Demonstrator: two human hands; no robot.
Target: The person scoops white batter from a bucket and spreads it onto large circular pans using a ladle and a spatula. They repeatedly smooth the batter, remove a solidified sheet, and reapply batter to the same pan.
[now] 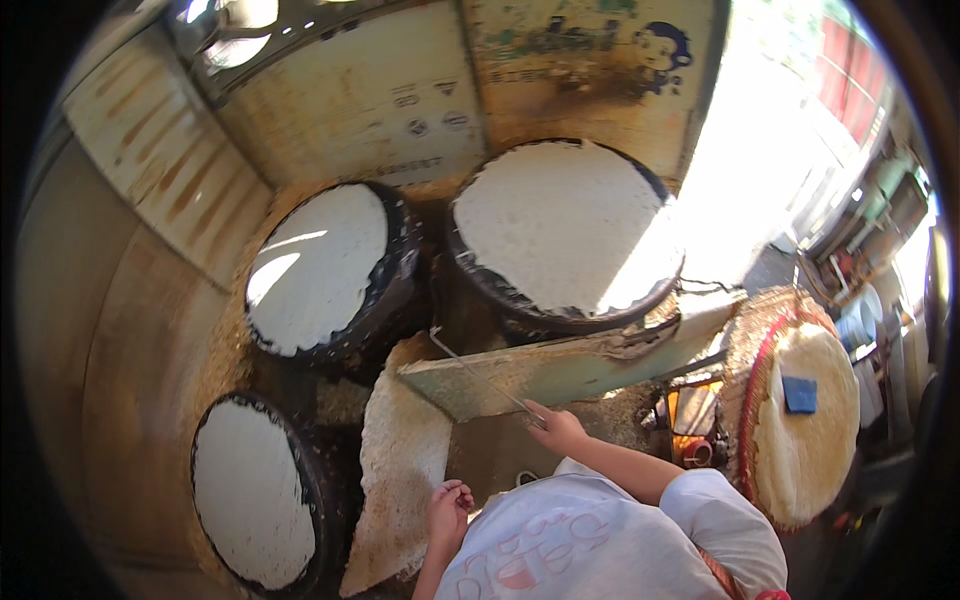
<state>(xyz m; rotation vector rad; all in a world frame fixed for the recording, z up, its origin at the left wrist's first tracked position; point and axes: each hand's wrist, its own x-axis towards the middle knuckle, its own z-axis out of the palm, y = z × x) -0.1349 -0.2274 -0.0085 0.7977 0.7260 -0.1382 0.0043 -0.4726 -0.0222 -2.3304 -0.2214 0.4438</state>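
A thin metal rod (pixel 480 375) with a bent tip is gripped in my right hand (pixel 553 426). Its far end reaches over a board's edge toward the gap between the griddles. My left hand (pixel 450 504) is held near my waist, fingers loosely curled, nothing visible in it. Before me are three round black-rimmed griddles: one at the far right (pixel 562 225), one at the far left (pixel 319 266), one at the near left (pixel 251 491). A white layer covers each surface, with ragged edges. Sunlight falls across parts of the two far ones.
Upright boards, one greenish (pixel 540 375) and one crusted white (pixel 405 457), stand between me and the griddles. At right, a round stack of pale flat sheets (pixel 806 450) carries a blue square (pixel 800 394). Stained panels (pixel 352 112) wall the back and left.
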